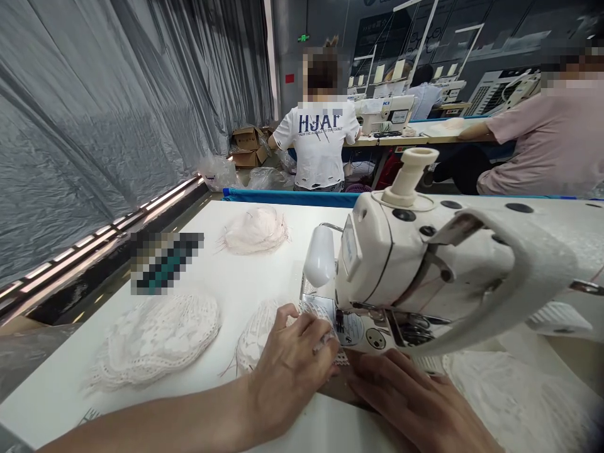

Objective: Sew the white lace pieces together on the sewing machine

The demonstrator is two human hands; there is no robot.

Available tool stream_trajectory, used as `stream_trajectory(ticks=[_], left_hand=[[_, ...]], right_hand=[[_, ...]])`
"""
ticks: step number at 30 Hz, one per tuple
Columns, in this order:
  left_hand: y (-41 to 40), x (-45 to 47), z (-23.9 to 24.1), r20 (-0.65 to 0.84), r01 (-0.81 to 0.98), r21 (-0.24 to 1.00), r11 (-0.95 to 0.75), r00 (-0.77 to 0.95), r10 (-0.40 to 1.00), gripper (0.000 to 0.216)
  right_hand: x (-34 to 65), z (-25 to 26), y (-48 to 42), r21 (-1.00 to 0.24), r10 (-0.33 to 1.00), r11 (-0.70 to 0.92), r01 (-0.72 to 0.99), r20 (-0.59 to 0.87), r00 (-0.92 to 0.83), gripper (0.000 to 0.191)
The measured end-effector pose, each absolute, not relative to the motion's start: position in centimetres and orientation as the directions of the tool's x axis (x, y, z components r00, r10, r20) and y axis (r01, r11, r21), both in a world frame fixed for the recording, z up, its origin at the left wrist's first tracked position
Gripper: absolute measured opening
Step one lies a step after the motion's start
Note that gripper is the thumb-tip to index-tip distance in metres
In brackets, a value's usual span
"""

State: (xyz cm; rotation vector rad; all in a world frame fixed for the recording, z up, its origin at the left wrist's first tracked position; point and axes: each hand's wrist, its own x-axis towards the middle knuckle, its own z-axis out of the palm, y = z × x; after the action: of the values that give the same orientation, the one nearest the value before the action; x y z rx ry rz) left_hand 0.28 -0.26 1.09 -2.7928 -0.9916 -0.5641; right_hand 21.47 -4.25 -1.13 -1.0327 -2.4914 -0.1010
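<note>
My left hand (295,368) is closed on a white lace piece (264,324) at the needle end of a white sewing machine (406,251). Its fingers are bent, and part of the lace bunches under them. Just to the right, my right hand (410,393) rests low under the machine head, fingers pressed together on the lace edge (340,358). Its thumb and fingertips are partly hidden. Loose threads trail from the lace on the left. The needle itself is hard to make out behind my left hand.
A stack of white lace pieces (160,333) lies at left on the white table (264,277); a pale pile (257,231) sits farther back. More white fabric (514,390) lies at right. Two people (323,141) (542,135) sit ahead near other machines. Cardboard boxes (249,148) stand by the curtain.
</note>
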Motion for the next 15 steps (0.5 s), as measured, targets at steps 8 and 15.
stream_trajectory(ticks=[8,15], left_hand=[[-0.4,0.1,0.9,0.393,0.631,0.021,-0.775,0.708,0.587,0.009],[-0.5,0.2,0.7,0.410,0.636,0.002,-0.772,0.703,0.581,0.009]], right_hand=[[21.4,-1.9,-4.2,-0.116,0.650,0.720,0.684,0.456,-0.607,0.035],[21.7,-0.5,-3.9,-0.096,0.617,0.763,0.639,0.401,-0.677,0.035]])
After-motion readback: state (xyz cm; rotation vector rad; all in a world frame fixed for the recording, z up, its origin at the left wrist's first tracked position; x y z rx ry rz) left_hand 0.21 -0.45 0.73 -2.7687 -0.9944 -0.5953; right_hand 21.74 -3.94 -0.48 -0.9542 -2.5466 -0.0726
